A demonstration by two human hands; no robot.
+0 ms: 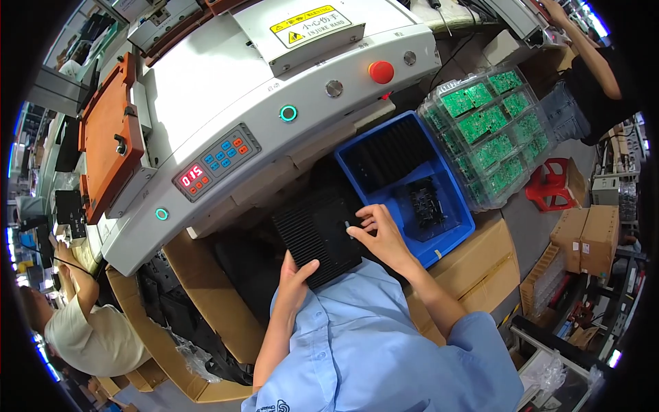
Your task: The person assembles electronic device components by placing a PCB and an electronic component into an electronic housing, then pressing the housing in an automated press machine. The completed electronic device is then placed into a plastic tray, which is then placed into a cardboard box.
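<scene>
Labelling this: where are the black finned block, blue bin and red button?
Black finned block (pixel 331 242): head view, flat part beside ribs.
Blue bin (pixel 447 243): head view, near wall.
Red button (pixel 381 71): head view, cap.

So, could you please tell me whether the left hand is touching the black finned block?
Touching: the head view shows the left hand holding the black finned block, thumb over its edge.
</scene>
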